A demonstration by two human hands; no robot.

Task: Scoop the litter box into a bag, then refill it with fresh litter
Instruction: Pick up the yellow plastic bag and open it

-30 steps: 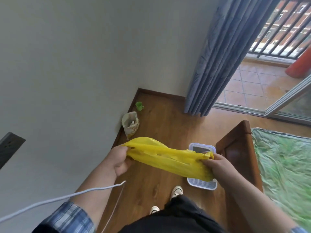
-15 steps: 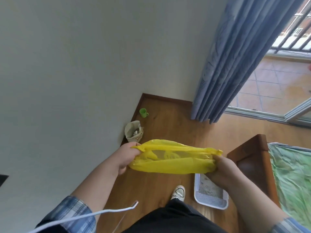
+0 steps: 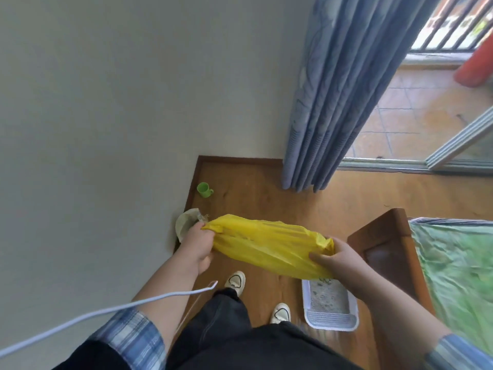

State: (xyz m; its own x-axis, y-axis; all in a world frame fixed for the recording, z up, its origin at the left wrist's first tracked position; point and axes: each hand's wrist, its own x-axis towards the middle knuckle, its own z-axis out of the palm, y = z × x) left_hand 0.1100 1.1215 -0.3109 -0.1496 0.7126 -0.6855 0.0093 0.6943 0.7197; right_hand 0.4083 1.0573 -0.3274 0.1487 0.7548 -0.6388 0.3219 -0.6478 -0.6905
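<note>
Right, we held the yellow bag (image 3: 269, 244) stretched above the litter box (image 3: 330, 320), our left hand (image 3: 198, 245) pinching one end, our right hand (image 3: 338, 259) curled round the other. Its mouth looked closed, and tugging that thin plastic could tear it.

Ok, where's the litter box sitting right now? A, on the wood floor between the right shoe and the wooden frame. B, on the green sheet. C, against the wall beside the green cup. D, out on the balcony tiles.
A: the litter box lies on the wood floor, with the right shoe on its left and the wooden frame on its right, partly hidden by the yellow bag.
</note>
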